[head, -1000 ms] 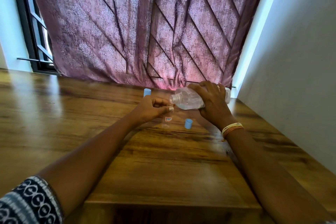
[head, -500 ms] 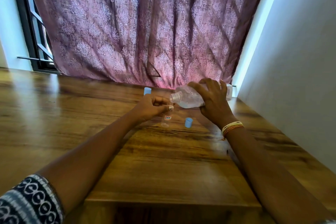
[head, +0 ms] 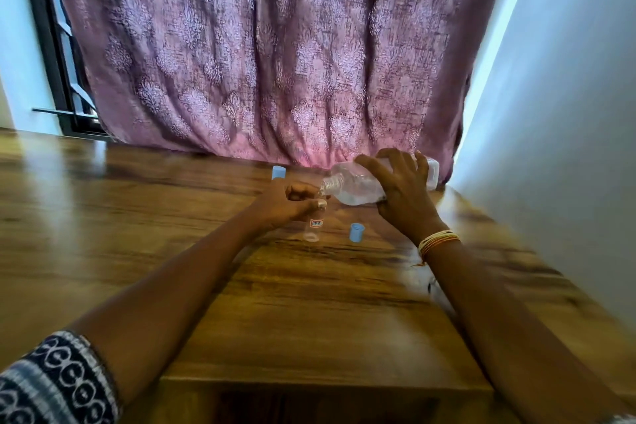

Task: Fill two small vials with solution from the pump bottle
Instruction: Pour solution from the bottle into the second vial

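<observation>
A: What does the scene show, biggest thing first?

B: A long brown wooden table point(head: 309, 303) runs to a mauve patterned curtain point(head: 261, 55); the right hand point(head: 402, 196) is clamped round a clear plastic bottle point(head: 354, 186) with its pump off, tipped nearly flat, open neck leftwards; the left hand point(head: 292, 200) has fingers closed on the top of a small clear labelled vial point(head: 314, 227) standing on the table.

A: What has changed in the last second?

B: Very little; the bottle neck stays over the vial mouth, so pouring seems under way; fill level unclear.

A: And the smallest things?

B: Two light blue caps; one point(head: 357, 232) just beside the vial, one point(head: 278, 172) near the curtain; a second vial is not visible.
</observation>
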### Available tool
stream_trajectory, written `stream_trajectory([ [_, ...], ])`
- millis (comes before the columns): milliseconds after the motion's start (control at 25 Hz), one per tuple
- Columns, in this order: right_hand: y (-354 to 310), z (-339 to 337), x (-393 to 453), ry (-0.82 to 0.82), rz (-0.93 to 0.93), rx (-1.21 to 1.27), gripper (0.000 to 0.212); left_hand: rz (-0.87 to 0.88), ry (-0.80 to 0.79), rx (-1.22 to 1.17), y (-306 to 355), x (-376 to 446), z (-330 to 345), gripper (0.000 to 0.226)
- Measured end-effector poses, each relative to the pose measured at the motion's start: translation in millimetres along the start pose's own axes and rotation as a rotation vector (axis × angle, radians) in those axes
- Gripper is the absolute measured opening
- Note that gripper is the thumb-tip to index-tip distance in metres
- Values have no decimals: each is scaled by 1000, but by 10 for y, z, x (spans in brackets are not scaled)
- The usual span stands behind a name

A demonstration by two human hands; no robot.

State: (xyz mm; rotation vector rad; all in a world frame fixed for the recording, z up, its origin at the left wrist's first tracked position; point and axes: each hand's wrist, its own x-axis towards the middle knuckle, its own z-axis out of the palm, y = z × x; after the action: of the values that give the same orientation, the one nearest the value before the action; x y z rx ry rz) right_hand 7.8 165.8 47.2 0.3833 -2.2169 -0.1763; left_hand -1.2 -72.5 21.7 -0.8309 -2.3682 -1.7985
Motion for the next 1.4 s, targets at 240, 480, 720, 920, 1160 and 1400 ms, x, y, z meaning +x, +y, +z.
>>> stream_trajectory([
  [240,-1,-14,-2,4,10,-4,69,3,12,-17,15,-9,14,19],
  [480,20,-7,-4,-10,21,5,64,2,12,-12,-4,7,6,26],
  [720,14,-30,2,21,23,23,61,3,8,-41,1,1,8,28],
  [920,18,-17,1,28,22,24,65,1,5,-47,9,-10,-2,22],
  [1160,30,0,7,32,19,9,68,-8,16,-49,19,-7,10,27],
  [1400,20,-25,2,40,23,11,65,-10,23,-11,5,11,-4,30],
])
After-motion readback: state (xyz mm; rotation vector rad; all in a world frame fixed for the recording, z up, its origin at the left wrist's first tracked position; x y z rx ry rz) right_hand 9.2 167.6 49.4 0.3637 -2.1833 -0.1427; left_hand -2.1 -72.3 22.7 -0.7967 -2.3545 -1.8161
